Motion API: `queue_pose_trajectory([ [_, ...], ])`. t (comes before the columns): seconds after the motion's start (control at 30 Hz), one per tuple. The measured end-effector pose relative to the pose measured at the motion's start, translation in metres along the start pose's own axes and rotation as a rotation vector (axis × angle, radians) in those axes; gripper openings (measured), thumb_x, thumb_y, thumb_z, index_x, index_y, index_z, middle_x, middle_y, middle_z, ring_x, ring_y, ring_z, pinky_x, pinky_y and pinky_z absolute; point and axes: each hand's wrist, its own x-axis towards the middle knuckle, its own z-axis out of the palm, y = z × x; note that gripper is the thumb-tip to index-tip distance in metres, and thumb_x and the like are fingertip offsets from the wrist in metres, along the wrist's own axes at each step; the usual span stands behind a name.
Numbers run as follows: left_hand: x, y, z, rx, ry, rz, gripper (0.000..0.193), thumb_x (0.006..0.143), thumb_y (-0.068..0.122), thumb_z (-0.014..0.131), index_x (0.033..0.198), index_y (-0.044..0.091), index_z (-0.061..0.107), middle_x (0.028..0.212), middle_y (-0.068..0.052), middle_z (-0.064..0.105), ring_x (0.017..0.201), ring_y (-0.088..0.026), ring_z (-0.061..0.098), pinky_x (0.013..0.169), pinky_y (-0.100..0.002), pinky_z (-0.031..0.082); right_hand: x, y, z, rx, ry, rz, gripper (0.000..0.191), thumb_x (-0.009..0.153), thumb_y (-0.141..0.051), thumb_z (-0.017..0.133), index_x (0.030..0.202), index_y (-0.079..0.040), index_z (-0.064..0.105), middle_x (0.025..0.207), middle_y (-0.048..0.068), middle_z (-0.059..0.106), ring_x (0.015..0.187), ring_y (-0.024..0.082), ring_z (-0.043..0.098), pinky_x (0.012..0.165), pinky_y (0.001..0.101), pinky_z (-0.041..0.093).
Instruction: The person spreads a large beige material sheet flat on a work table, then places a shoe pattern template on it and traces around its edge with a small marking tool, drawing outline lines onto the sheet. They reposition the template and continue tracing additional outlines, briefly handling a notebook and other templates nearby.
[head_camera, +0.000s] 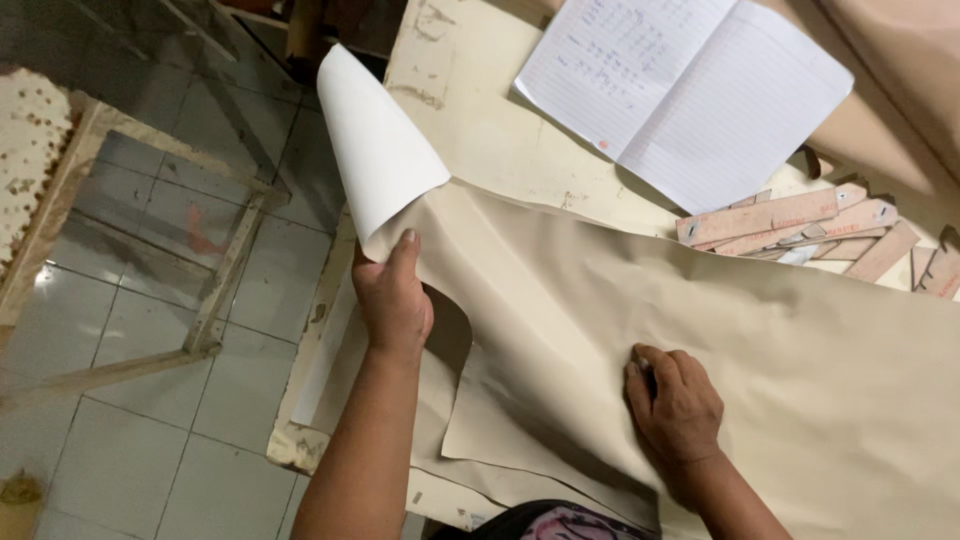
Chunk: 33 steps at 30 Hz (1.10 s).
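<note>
A large beige sheet of material lies spread over a worn cream table. My left hand grips the sheet's left edge and lifts it, so the corner curls up and shows its white underside. My right hand rests on top of the sheet near the front edge, fingers curled, pressing it down. Whether the right hand holds a small tool is hidden. More beige layers lie beneath the lifted sheet.
An open lined notebook with handwriting lies at the back of the table. Several pinkish wooden pattern strips are piled to its right. Left of the table are a tiled floor and a wooden frame.
</note>
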Motion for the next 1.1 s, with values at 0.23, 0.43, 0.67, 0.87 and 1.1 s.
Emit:
queue_pose_trajectory([
  [0.23, 0.005, -0.011, -0.011, -0.055, 0.020, 0.002, 0.033, 0.099, 0.007, 0.060, 0.129, -0.008, 0.058, 0.127, -0.011, 0.065, 0.119, -0.018, 0.060, 0.107, -0.032, 0.044, 0.003, -0.005, 0.001, 0.034, 0.074, -0.052, 0.023, 0.088, -0.013, 0.072, 0.109, -0.006, 0.068, 0.089, 0.008, 0.065, 0.080, 0.025, 0.062, 0.070, 0.0379, 0.051],
  [0.43, -0.067, -0.017, -0.035, 0.365, -0.158, -0.415, 0.032, 0.102, 0.018, 0.066, 0.122, -0.006, 0.058, 0.103, -0.015, 0.061, 0.084, -0.020, 0.050, 0.072, -0.037, 0.042, -0.001, 0.003, -0.009, 0.111, 0.059, 0.013, 0.020, 0.088, -0.015, 0.073, 0.107, -0.010, 0.070, 0.087, 0.007, 0.065, 0.081, 0.024, 0.065, 0.071, 0.0376, 0.053],
  [0.67, -0.147, 0.002, -0.029, 0.718, -0.483, -0.267, 0.050, 0.087, 0.004, 0.065, 0.134, -0.002, 0.051, 0.120, -0.017, 0.072, 0.106, -0.022, 0.068, 0.093, -0.033, 0.051, -0.087, 0.026, -0.038, 0.187, 0.097, 0.327, 0.021, 0.089, -0.018, 0.069, 0.108, -0.010, 0.071, 0.090, 0.006, 0.068, 0.085, 0.024, 0.068, 0.074, 0.0373, 0.055],
  [0.87, -0.132, 0.014, -0.014, 0.729, -0.505, 0.044, 0.064, 0.095, 0.003, 0.062, 0.154, -0.005, 0.040, 0.135, -0.020, 0.064, 0.118, -0.027, 0.063, 0.102, -0.034, 0.046, -0.214, 0.047, -0.061, 0.259, 0.274, 0.685, 0.024, 0.095, -0.017, 0.062, 0.115, -0.010, 0.072, 0.095, 0.006, 0.069, 0.083, 0.021, 0.067, 0.076, 0.0349, 0.054],
  [1.1, -0.099, -0.006, -0.018, 0.911, -0.490, 0.247, 0.074, 0.093, 0.004, 0.066, 0.153, -0.019, 0.030, 0.151, -0.035, 0.048, 0.138, -0.040, 0.053, 0.115, -0.043, 0.040, -0.324, 0.056, -0.067, 0.378, 0.446, 1.108, 0.029, 0.099, -0.023, 0.058, 0.121, -0.010, 0.073, 0.098, 0.006, 0.070, 0.085, 0.019, 0.067, 0.081, 0.0328, 0.053],
])
